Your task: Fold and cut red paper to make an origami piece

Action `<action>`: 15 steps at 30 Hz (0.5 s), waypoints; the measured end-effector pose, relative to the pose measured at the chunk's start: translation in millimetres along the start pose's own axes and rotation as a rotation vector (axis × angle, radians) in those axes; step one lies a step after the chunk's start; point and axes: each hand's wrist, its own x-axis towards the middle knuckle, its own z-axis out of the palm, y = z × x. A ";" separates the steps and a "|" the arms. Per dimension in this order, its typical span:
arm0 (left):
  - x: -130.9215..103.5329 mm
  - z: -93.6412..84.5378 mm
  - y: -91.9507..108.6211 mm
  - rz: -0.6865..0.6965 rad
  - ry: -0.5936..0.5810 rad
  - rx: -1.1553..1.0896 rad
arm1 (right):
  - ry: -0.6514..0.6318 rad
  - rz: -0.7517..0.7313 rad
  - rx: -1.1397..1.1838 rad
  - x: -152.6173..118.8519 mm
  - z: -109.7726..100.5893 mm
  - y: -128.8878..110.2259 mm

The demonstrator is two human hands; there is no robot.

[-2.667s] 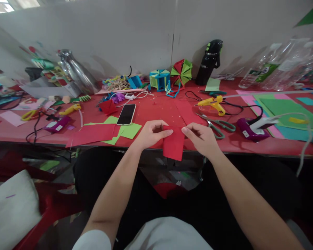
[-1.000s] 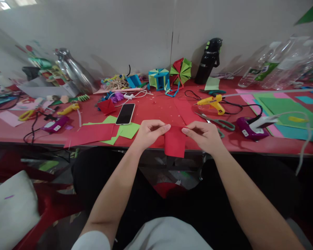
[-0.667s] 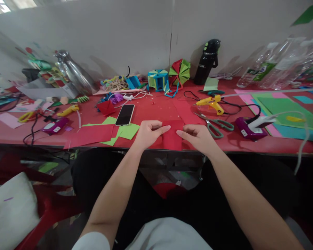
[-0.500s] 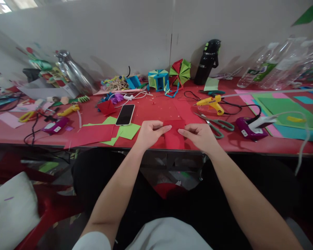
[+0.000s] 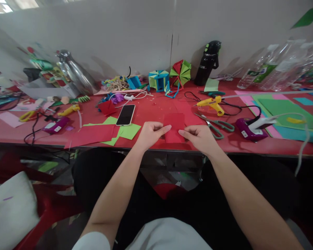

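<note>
A red paper piece [image 5: 174, 127] is held upright-lengthwise near the table's front edge, gripped at both sides. My left hand [image 5: 154, 133] pinches its left side, thumb on top. On the right side, my right hand [image 5: 197, 135] pinches the same paper with thumb and fingers. Behind it another red sheet [image 5: 189, 113] lies on the red table. Left of my left hand are red sheets [image 5: 94, 134] over light green sheets [image 5: 131, 131], with a phone [image 5: 125, 115] on the green ones. Scissors [image 5: 216, 125] rest just beyond my right hand.
A yellow glue gun [image 5: 211, 103] with its cord and a purple power adapter [image 5: 250, 129] are at right. Paper models [image 5: 159, 80], a black bottle [image 5: 208, 64] and a steel jug [image 5: 74, 73] stand along the wall. Clear plastic bottles [image 5: 266, 71] are back right.
The red paper between my hands now reaches farther away from me, and its near end no longer hangs as low at the table edge. Both hands have barely moved.
</note>
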 end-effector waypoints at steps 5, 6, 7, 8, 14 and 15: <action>1.5 2.3 -5.6 -0.064 -0.095 -0.030 | 0.062 0.019 0.107 1.2 1.4 1.1; 2.3 2.8 -6.9 -0.051 -0.072 -0.013 | 0.035 0.029 0.145 1.7 2.4 2.0; 3.2 3.1 -8.2 -0.037 -0.041 0.006 | 0.010 0.036 0.174 2.3 3.6 3.3; 4.0 3.4 -9.2 -0.026 -0.014 0.023 | -0.007 0.041 0.189 3.1 4.9 4.9; 6.3 4.8 -17.0 0.015 0.105 0.220 | 0.054 0.008 0.123 8.2 9.7 18.8; 5.9 5.3 -18.3 0.065 0.164 0.275 | 0.071 -0.003 0.106 8.0 10.4 19.8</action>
